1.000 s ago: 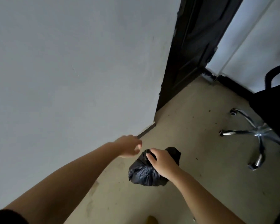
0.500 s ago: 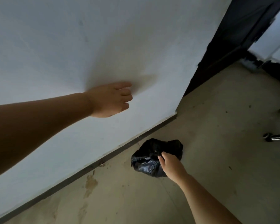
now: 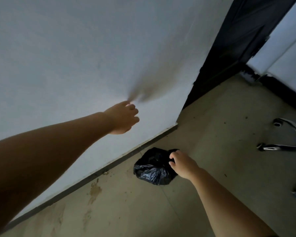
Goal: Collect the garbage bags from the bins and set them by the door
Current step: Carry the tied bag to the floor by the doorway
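A small black garbage bag (image 3: 152,168) sits on the beige floor close to the white wall's dark baseboard. My right hand (image 3: 182,165) grips the bag's top right, fingers curled into the plastic. My left hand (image 3: 123,118) reaches out to the white wall (image 3: 75,65) with its fingertips against it and the fingers loosely bent, holding nothing. The dark door (image 3: 237,41) stands at the upper right, beyond the wall's corner.
Chrome legs and castors of an office chair (image 3: 280,147) spread over the floor at the right edge. A dark baseboard (image 3: 92,173) runs along the wall. Stains mark the floor in front of it.
The view has shifted and the door has come back into sight. My left hand stays on the wall. My right hand keeps hold of the bag, now at its right side.
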